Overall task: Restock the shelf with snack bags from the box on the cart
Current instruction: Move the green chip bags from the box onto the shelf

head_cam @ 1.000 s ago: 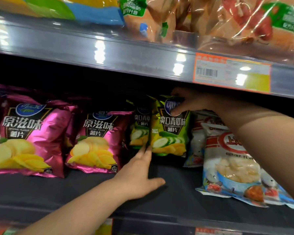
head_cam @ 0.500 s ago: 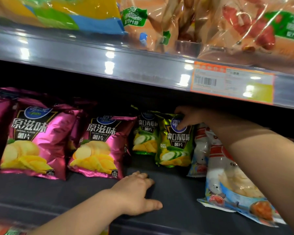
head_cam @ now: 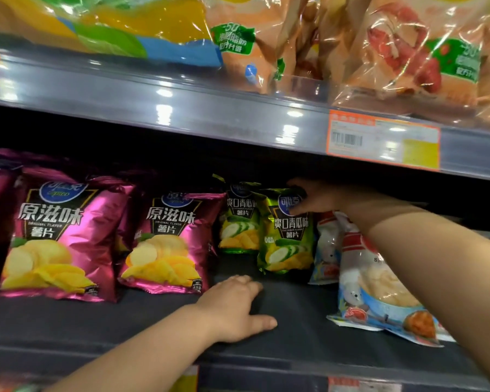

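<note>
Head | R grip [head_cam: 313, 198] pinching green bag [head_cam: 287, 236] top | L grip [head_cam: 235, 306] flat on shelf [head_cam: 294, 315]

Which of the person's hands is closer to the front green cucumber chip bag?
Right. The right hand grips the top of the front green cucumber chip bag; the left hand rests flat on the shelf below it.

Right hand [head_cam: 314, 198] gripped the top of a green cucumber-flavour crisp bag [head_cam: 287, 236], a second green crisp bag [head_cam: 238, 222] behind-left of the grip, white shrimp-cracker bags [head_cam: 371, 281] right, magenta foil crisp bags [head_cam: 164, 244] further left, left hand [head_cam: 234, 308] flat on the dark shelf board [head_cam: 294, 329] below it.

magenta chip bags [head_cam: 63, 236], green cucumber bag [head_cam: 287, 236], orange price tag [head_cam: 382, 138]
</note>
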Action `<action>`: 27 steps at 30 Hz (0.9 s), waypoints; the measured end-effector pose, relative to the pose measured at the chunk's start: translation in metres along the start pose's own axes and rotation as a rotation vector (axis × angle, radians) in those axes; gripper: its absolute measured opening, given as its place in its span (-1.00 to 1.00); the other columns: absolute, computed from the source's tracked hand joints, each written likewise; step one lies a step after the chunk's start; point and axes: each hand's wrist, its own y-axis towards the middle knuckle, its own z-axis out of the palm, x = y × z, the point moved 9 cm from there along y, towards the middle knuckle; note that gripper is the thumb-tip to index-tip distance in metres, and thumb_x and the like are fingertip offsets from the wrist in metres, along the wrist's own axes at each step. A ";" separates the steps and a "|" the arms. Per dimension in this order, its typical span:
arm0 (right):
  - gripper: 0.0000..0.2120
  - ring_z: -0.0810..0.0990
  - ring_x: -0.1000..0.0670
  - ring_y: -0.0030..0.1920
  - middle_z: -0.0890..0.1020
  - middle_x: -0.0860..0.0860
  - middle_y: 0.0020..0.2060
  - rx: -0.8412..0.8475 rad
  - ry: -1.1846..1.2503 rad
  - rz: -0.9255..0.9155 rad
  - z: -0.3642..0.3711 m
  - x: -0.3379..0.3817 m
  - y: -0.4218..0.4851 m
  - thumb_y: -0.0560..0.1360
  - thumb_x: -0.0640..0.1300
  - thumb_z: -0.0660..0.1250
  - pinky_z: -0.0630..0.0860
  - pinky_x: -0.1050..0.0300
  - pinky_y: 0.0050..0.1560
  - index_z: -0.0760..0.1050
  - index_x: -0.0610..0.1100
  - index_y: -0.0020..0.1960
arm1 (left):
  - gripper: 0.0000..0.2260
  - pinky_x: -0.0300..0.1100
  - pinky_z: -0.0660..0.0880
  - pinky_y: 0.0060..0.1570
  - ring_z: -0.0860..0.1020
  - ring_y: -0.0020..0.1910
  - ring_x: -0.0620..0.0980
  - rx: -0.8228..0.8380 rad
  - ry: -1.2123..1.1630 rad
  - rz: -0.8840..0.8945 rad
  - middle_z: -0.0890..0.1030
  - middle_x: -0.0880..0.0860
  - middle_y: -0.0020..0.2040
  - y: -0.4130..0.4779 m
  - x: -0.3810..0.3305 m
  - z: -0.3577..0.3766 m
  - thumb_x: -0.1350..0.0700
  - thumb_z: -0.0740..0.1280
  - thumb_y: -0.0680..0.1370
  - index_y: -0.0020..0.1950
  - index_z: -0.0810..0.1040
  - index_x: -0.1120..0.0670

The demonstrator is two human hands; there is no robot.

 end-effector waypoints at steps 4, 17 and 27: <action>-0.37 0.27 -0.10 0.44 0.28 -0.10 0.47 -0.080 -0.146 -0.038 -0.006 0.021 -0.028 0.52 0.00 0.33 0.25 0.19 0.33 0.17 -0.10 0.50 | -0.30 -0.07 0.05 0.50 0.13 0.52 0.10 -0.144 0.131 0.010 0.18 0.09 0.54 -0.005 0.006 -0.029 -0.28 0.21 0.51 0.54 0.14 0.02; -0.35 0.24 -0.17 0.44 0.28 -0.07 0.44 0.001 -0.493 0.100 0.059 0.075 -0.138 0.50 0.27 0.16 0.18 -0.21 0.39 0.16 0.01 0.49 | -0.23 0.11 -0.18 0.49 -0.12 0.55 0.21 -0.244 0.350 -0.039 -0.03 0.09 0.59 -0.043 0.035 -0.065 -0.38 0.07 0.49 0.56 0.00 0.01; -0.35 0.07 -0.15 0.52 0.20 -0.01 0.50 0.005 -0.432 -0.125 0.082 0.125 -0.177 0.51 0.27 0.15 0.09 -0.23 0.45 0.11 0.03 0.51 | -0.22 0.14 -0.16 0.48 -0.14 0.55 0.23 -0.259 0.294 -0.191 -0.05 0.15 0.59 -0.127 0.054 -0.055 -0.33 0.11 0.52 0.57 -0.03 0.07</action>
